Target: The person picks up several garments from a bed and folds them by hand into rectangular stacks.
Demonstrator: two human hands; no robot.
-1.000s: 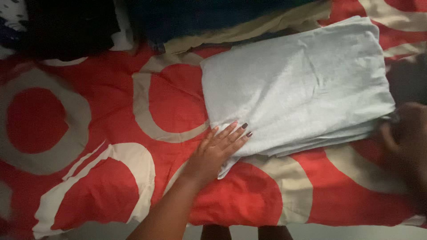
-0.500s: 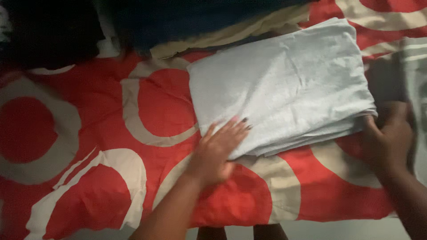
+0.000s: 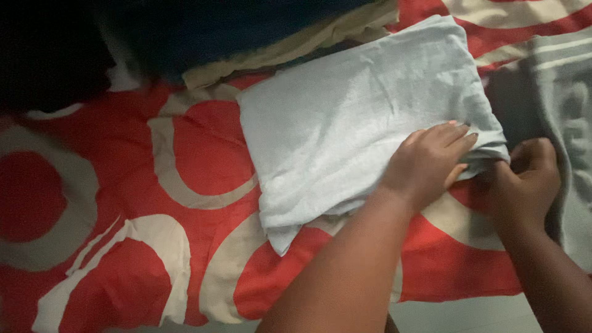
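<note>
A folded pale grey-blue cloth (image 3: 345,117) lies on a red bed cover with cream rings (image 3: 123,203). My left hand (image 3: 428,160) rests on the cloth's near right corner, fingers over the top layer and thumb under the edge. My right hand (image 3: 524,179) is just to its right, curled at the same corner; whether it grips the layers is hard to see.
A grey striped garment (image 3: 564,105) lies at the right edge. Dark blue and tan fabrics (image 3: 259,37) are piled along the far side, with black cloth (image 3: 49,55) at the far left. The bed's near edge and the floor (image 3: 468,314) show at the bottom.
My left hand has crossed from the cloth's near left edge to its near right corner. The right hand stays at that corner. The view has shifted, so the grey striped garment shows more.
</note>
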